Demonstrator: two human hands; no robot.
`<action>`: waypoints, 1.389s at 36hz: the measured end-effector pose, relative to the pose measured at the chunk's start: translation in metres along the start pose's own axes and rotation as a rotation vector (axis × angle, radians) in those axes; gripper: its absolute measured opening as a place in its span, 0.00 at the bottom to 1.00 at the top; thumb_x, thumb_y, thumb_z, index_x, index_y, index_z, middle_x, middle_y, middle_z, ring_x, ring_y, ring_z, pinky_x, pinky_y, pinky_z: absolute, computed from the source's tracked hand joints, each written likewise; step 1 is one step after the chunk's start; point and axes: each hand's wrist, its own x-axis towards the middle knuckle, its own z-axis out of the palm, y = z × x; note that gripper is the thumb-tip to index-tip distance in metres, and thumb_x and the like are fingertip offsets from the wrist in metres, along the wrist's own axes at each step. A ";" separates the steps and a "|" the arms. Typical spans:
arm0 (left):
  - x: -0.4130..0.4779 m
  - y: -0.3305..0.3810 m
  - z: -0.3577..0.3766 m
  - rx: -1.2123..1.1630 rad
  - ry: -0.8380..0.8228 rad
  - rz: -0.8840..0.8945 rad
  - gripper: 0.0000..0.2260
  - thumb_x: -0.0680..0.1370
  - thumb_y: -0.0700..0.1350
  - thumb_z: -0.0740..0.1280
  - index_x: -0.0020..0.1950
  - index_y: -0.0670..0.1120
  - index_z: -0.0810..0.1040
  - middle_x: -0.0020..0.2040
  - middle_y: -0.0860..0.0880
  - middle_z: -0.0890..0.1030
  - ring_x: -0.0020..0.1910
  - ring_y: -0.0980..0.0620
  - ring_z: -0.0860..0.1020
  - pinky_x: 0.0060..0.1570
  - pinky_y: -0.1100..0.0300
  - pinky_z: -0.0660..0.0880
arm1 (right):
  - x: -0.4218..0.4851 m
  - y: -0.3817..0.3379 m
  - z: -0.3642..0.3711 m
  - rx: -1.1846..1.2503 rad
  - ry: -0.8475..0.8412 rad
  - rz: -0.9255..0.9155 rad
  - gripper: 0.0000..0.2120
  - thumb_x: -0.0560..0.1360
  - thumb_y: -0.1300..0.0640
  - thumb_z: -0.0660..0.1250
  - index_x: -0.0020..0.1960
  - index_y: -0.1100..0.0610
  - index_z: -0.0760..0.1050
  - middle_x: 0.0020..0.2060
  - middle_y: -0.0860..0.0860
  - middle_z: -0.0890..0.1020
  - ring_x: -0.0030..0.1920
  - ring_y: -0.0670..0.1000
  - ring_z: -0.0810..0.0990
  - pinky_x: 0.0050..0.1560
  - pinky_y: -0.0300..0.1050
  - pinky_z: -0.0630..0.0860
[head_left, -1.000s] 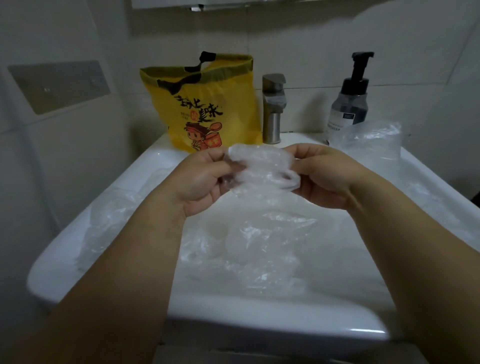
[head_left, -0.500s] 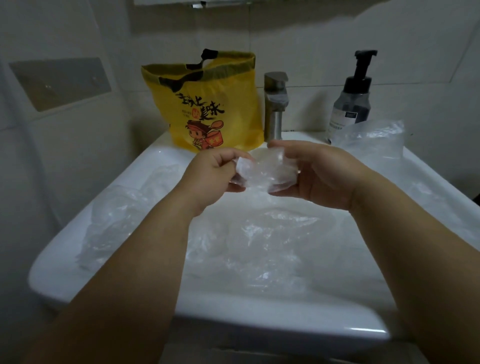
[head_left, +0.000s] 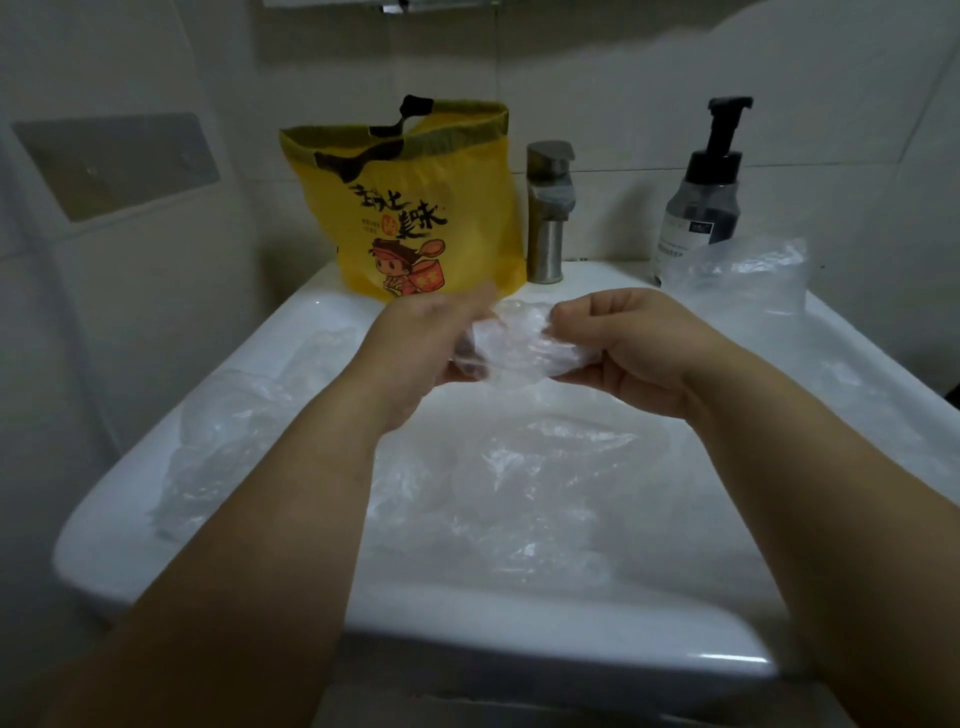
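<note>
Held thing: a crumpled clear plastic bag (head_left: 519, 348), bunched into a small wad.
Where it is: in the air between the two hands, above the back part of the white sink (head_left: 467, 629) and in front of the faucet; it does not touch the basin.
Left hand (head_left: 415, 353): back of the hand toward the camera, its outline blurred; the grip is closed on the left end of the wad, and the plastic covers part of the fingers.
Right hand (head_left: 623, 348): fingers curled in at the top, thumb below; the grip pinches the right end of the wad.
Forearms: both come in from the bottom edge and cross over the front rim of the sink.
Inside the basin: loose clear plastic (head_left: 535, 493), wrinkled and shiny, lying under the hands.
Left rim of the sink: another heap of clear plastic (head_left: 223, 431), partly hanging over the edge.
Right back corner: a puffed clear bag (head_left: 743, 275), just in front of the pump bottle.
Yellow bag (head_left: 415, 223): upright at the back of the sink, with black handles, black characters and a cartoon figure.
Faucet (head_left: 548, 208): grey metal, just right of the yellow bag.
Pump bottle (head_left: 704, 192): dark, with a black pump head, near the tiled wall.
Left wall: a grey plate (head_left: 114, 161) fixed on the tiles.
</note>
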 end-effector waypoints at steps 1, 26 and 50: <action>0.000 -0.002 0.001 0.090 0.004 0.046 0.08 0.76 0.45 0.70 0.38 0.44 0.81 0.37 0.47 0.80 0.36 0.50 0.78 0.38 0.61 0.80 | 0.000 0.001 0.001 -0.013 0.011 -0.016 0.04 0.73 0.70 0.67 0.46 0.64 0.77 0.46 0.60 0.82 0.42 0.54 0.83 0.40 0.43 0.82; 0.003 -0.013 -0.002 0.617 0.074 0.385 0.13 0.73 0.36 0.72 0.57 0.45 0.82 0.56 0.53 0.75 0.46 0.62 0.73 0.41 0.81 0.65 | 0.006 0.010 0.000 -0.528 0.045 -0.224 0.25 0.73 0.66 0.71 0.68 0.60 0.72 0.50 0.52 0.79 0.42 0.48 0.82 0.41 0.33 0.80; 0.008 0.001 -0.009 -0.262 0.155 0.126 0.04 0.75 0.39 0.71 0.49 0.44 0.80 0.35 0.53 0.80 0.32 0.62 0.76 0.35 0.70 0.75 | -0.001 0.003 -0.008 -0.386 -0.140 -0.194 0.09 0.79 0.54 0.61 0.47 0.56 0.78 0.36 0.49 0.83 0.38 0.47 0.80 0.43 0.41 0.80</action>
